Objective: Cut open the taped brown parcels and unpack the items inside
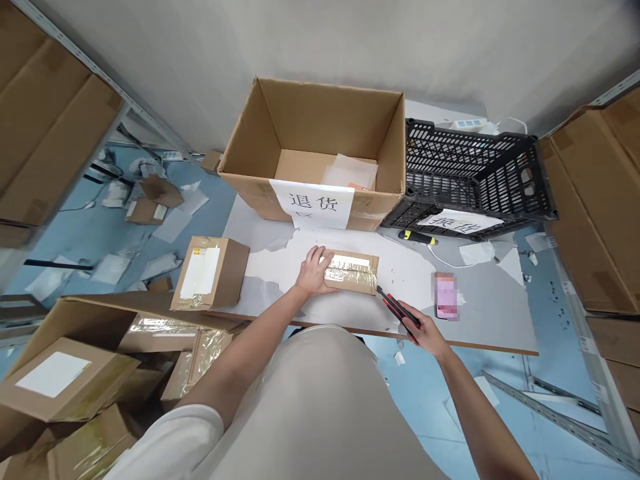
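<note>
A small cardboard box (356,272) wrapped in shiny tape, with a white label on top, lies on the table in front of me. My left hand (314,270) grips its left end, thumb at the near side and fingers over the far side. In my right hand (424,331) is a red and black utility knife (397,310), its tip pointing up and left at the box's right end. Whether the blade touches the box I cannot tell. Another taped carton (232,270) with a white label stands to the left of my left hand.
Behind lies a large open carton (250,190) with a paper sign, next to a black plastic crate (520,200). A yellow and black tool (418,237) and a phone (446,295) are at right. A big box of parcels (55,377) stands at lower left.
</note>
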Motion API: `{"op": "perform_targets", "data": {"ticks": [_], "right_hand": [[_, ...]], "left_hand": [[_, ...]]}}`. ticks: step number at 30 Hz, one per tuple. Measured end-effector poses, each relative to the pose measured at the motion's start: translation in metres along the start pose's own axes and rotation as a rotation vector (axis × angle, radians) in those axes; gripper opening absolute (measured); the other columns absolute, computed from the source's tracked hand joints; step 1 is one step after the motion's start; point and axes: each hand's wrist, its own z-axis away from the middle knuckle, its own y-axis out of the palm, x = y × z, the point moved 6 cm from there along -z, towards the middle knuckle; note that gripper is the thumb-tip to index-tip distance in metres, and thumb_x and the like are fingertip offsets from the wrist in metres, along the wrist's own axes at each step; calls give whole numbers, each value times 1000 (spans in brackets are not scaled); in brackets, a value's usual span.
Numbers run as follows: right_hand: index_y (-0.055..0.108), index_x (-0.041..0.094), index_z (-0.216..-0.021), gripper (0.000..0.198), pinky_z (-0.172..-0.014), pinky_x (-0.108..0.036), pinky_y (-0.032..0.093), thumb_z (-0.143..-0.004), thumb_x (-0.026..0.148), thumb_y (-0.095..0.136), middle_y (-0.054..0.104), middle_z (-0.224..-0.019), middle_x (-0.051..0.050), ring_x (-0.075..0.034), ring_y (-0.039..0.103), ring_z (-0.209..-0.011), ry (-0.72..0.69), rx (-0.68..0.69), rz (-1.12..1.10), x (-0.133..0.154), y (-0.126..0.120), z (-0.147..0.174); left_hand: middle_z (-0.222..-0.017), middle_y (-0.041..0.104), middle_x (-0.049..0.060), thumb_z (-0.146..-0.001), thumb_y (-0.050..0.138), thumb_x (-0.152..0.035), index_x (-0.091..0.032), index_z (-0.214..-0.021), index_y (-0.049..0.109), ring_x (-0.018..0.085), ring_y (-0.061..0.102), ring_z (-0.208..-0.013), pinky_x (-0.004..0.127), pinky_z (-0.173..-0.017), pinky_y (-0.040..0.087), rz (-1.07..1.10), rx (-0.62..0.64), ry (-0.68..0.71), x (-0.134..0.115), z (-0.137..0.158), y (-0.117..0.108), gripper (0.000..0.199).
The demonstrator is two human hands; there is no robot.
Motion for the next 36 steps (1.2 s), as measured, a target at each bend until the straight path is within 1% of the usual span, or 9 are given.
{"op": "perform_targets", "data": {"ticks": [5, 8, 12, 15, 20, 26, 31, 34, 36], "right_hand": [[42, 23, -131, 70, -36, -24, 41, -73, 58, 60, 65, -82, -4, -9, 49, -42, -56, -320, -205, -6, -2, 7], [51, 21, -114, 57, -44, -24, 47, -72, 59, 60, 63, -97, -8, -13, 60, -60, -75, -447, -403, -2, 28, -7], [44, 28, -114, 51, -54, -26, 54, -74, 58, 57, 56, -117, -6, -18, 65, -83, -102, -479, -613, 15, 69, -44], [41, 30, -116, 52, -58, -28, 55, -74, 57, 58, 51, -127, -6, -18, 64, -89, -165, -475, -669, 31, 73, -68], [41, 28, -113, 53, -65, -32, 55, -73, 56, 60, 55, -124, -9, -19, 64, -93, -180, -358, -654, 40, 76, -87], [43, 28, -109, 50, -73, -35, 54, -72, 54, 63, 57, -121, -8, -20, 63, -97, -150, -310, -697, 32, 91, -83], [44, 27, -111, 51, -70, -34, 54, -73, 55, 62, 57, -120, -8, -18, 65, -88, -132, -366, -625, 28, 90, -63], [49, 24, -108, 47, -64, -31, 54, -75, 56, 59, 58, -120, -8, -18, 64, -85, -75, -421, -548, 21, 95, -36], [51, 24, -106, 45, -62, -31, 54, -75, 56, 59, 57, -122, -8, -20, 64, -89, 2, -423, -591, 14, 104, -16]], "left_hand": [[-138, 32, 19, -45, 73, -67, -20, -134, 38, 42, 24, -128, 52, -90, 42, -30, 70, -69, -2, -4, -2, 106], [-134, 38, 16, -57, 68, -63, -21, -131, 43, 38, 27, -127, 51, -96, 38, -8, 76, -49, -2, -8, -9, 88], [-114, 55, 13, -87, 42, -33, -18, -122, 53, 28, 43, -116, 47, -100, 35, 49, 56, -32, 2, -3, -18, 39], [-103, 61, 10, -85, 41, -23, -17, -117, 55, 23, 55, -97, 43, -92, 42, 146, 63, -102, 8, 16, -15, 35], [-86, 63, 5, -77, 56, -41, -17, -103, 59, 14, 58, -65, 31, -68, 52, 503, 30, -379, 15, 60, 10, 35], [-78, 61, 1, -71, 61, -48, -17, -94, 59, 11, 55, -55, 26, -54, 51, 682, -10, -531, 12, 79, 25, 39], [-82, 63, 3, -72, 60, -42, -16, -97, 60, 12, 57, -58, 30, -64, 52, 540, 16, -502, 17, 61, 14, 36], [-102, 62, 9, -75, 58, -39, -15, -113, 55, 17, 61, -74, 34, -76, 51, 428, -10, -425, 20, 26, 2, 46], [-123, 52, 14, -78, 55, -40, -15, -128, 45, 21, 61, -91, 36, -81, 50, 408, -26, -354, 21, -3, -3, 57]]}}
